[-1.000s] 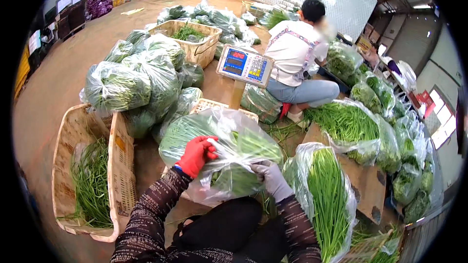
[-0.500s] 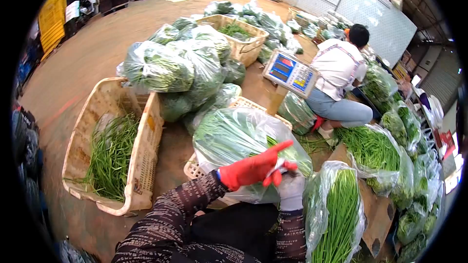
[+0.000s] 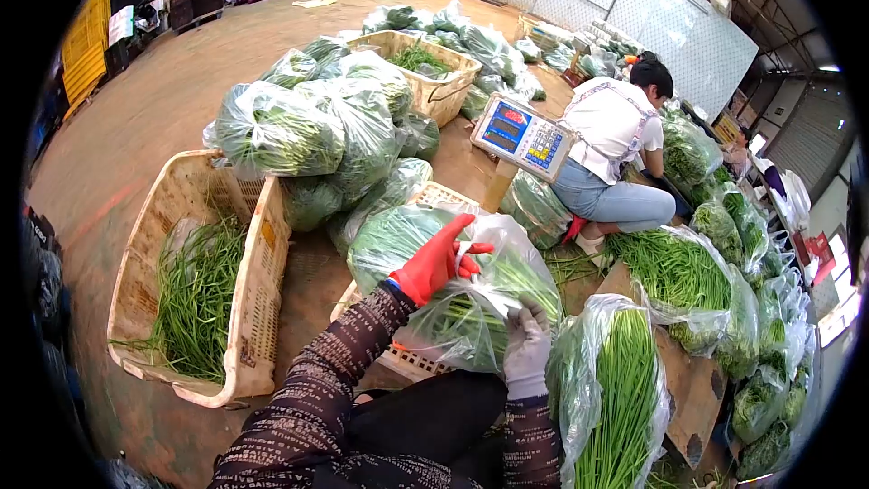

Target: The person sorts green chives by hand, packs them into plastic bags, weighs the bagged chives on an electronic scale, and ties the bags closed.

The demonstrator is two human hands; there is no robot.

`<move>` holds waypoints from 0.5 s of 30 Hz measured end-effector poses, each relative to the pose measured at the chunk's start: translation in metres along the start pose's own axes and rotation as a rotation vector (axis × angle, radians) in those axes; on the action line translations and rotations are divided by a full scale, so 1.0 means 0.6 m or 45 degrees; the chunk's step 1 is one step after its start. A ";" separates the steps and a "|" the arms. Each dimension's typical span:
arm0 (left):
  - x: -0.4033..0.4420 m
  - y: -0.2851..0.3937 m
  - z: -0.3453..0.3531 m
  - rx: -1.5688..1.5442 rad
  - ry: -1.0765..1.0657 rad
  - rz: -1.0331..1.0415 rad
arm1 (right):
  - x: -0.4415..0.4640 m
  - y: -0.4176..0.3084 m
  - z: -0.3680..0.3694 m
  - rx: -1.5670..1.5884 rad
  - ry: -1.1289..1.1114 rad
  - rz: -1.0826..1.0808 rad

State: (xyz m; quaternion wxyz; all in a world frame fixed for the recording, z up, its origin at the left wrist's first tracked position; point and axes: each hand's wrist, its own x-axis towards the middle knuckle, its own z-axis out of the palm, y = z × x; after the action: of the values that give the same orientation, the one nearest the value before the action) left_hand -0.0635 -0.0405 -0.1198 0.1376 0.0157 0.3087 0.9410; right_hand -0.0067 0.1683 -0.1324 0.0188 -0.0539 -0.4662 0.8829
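In front of me lies a clear plastic bag of long green-stemmed vegetables (image 3: pixel 398 240), drawn in around its middle. My left hand (image 3: pixel 439 263), in a red glove, is over the bag with its index finger stretched out. Its other fingers are curled on a thin white strip (image 3: pixel 489 293). My right hand (image 3: pixel 527 355), gloved in pale grey, is closed at the bag's right side, its fingertips at the strip's lower end. Beneath the bag shows a pale plastic crate (image 3: pixel 412 364). An open bag of green stems (image 3: pixel 620 389) stands beside my right hand.
A dirty crate with loose greens (image 3: pixel 258 308) stands on the left. Filled bags (image 3: pixel 281 131) are piled behind it, near another crate (image 3: pixel 444 100). A scale display (image 3: pixel 522 138) rises beyond my bag. A person in white (image 3: pixel 611 131) crouches at the right beside more bagged greens (image 3: pixel 679 276).
The bag now looks gathered in where it was spread wide. My hands have moved apart, the left one leftward and up, and the white strip shows between them. The person's head has turned.
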 end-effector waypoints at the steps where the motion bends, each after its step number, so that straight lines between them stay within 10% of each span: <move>1: -0.015 -0.001 0.009 0.128 -0.106 0.036 | 0.003 -0.003 0.008 0.025 -0.101 -0.053; 4: -0.011 -0.020 -0.012 0.562 -0.343 0.191 | -0.003 0.007 0.062 0.155 -0.409 -0.006; 5: 0.001 -0.010 -0.019 0.365 -0.296 0.064 | -0.015 -0.012 0.076 -0.961 -0.487 -0.379; 6: 0.015 -0.001 -0.025 0.163 -0.230 -0.053 | -0.005 0.021 0.077 0.113 -0.470 -0.038; 11: 0.057 0.031 -0.060 -0.390 0.275 -0.233 | -0.003 0.040 0.039 0.445 -0.050 0.251; 14: 0.064 0.008 -0.055 -0.025 0.367 -0.185 | -0.010 0.034 0.006 0.341 -0.014 0.329; 15: 0.047 -0.017 -0.030 0.320 0.284 0.204 | -0.005 0.042 -0.014 0.330 -0.217 0.270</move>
State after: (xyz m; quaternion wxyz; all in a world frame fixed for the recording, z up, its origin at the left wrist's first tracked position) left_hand -0.0903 -0.0353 -0.1420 0.0242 -0.0470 0.4350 0.8989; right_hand -0.0026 0.1604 -0.1578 -0.1072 -0.0248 -0.3402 0.9339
